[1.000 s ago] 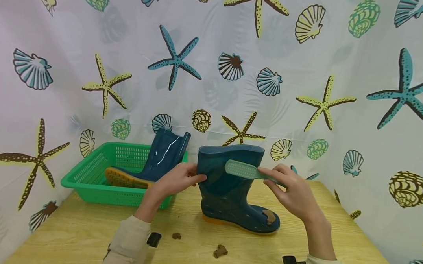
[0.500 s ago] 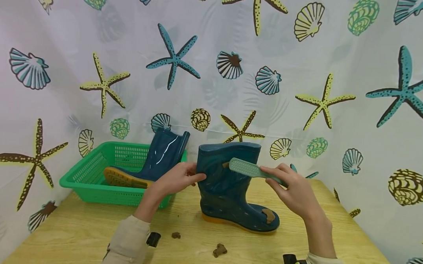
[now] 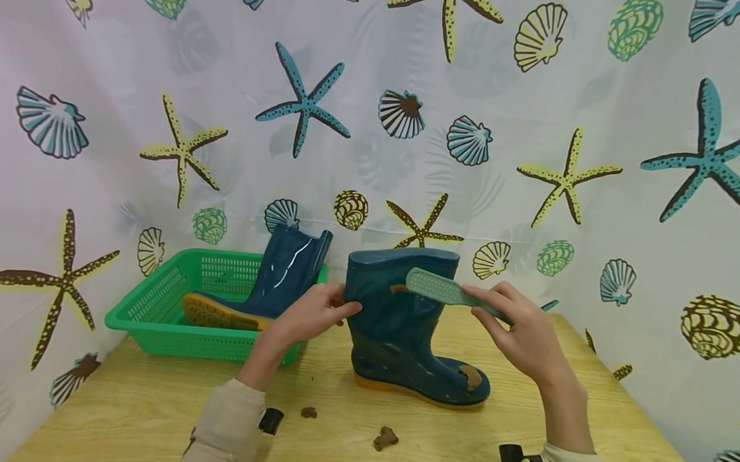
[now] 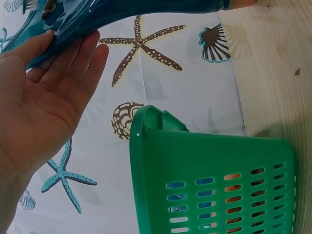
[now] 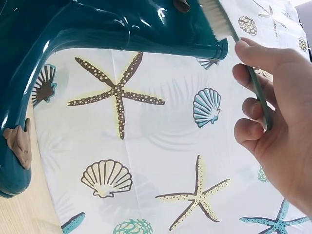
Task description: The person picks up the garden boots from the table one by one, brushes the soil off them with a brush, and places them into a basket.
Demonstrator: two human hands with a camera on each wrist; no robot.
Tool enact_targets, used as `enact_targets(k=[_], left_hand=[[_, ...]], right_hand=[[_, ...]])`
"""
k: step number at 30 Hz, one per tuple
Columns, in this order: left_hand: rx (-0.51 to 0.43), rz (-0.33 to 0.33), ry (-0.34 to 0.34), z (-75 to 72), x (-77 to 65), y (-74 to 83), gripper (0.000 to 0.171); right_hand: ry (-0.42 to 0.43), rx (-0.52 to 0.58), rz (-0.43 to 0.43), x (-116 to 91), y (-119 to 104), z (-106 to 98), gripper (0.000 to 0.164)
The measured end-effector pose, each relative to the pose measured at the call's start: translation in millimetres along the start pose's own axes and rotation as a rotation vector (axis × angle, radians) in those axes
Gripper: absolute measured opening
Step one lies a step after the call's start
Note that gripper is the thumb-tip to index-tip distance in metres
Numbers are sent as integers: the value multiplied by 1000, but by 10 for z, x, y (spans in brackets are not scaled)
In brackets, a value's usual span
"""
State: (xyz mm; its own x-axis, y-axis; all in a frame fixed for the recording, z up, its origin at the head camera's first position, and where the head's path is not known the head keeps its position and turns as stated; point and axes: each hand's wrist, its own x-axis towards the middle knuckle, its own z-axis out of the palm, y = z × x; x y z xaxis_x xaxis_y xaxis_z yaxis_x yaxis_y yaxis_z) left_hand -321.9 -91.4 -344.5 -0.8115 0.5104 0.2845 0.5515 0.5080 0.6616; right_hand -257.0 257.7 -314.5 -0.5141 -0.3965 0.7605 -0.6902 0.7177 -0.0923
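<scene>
One wooden table [image 3: 120, 413] bears a green basket [image 3: 204, 344] left of the upright blue boot [image 3: 389, 359], a second boot [image 3: 288, 265] tilted inside. At the upright boot's rear edge, the left hand [image 3: 310, 314] pinches the shaft [image 3: 378, 321] between thumb and fingers. Right of that boot, the right hand [image 3: 520, 334] curls its fingers round a brush [image 3: 434, 287], bristles [image 5: 218, 18] facing the shaft; I can't tell whether they touch. Brown lumps [image 3: 386, 438] lie in front of the boot, with a brown patch [image 3: 470, 377] on its toe and a smear [image 3: 398, 288] higher up.

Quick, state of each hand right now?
Left hand: holding the standing blue boot by the back of its shaft.
Right hand: holding the green brush by its handle.
</scene>
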Motion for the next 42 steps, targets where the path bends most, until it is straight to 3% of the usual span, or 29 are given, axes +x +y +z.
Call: enact_targets(k=[5,17,23,30,38,42], left_hand=[[-2,7,-7,4,-6,10,27],[2,3,13,28,6,0,33],[21,19,50,54,4,8,32],[41,28,81,74,12,19,34],[39,28,89,81,20,24,33],[27,25,88,74,21,31,29]], right_hand=[[17,-42,44,0,-24,26,42],[-140,-82,82,-4,-86,137,33],[-217,-56,29,-9,-82,156,35],[-240,30,41,-38,-44,87,34],[-161,12,44,-29,-41,58,35],[-221,-6,51,-2,-74,134,33]])
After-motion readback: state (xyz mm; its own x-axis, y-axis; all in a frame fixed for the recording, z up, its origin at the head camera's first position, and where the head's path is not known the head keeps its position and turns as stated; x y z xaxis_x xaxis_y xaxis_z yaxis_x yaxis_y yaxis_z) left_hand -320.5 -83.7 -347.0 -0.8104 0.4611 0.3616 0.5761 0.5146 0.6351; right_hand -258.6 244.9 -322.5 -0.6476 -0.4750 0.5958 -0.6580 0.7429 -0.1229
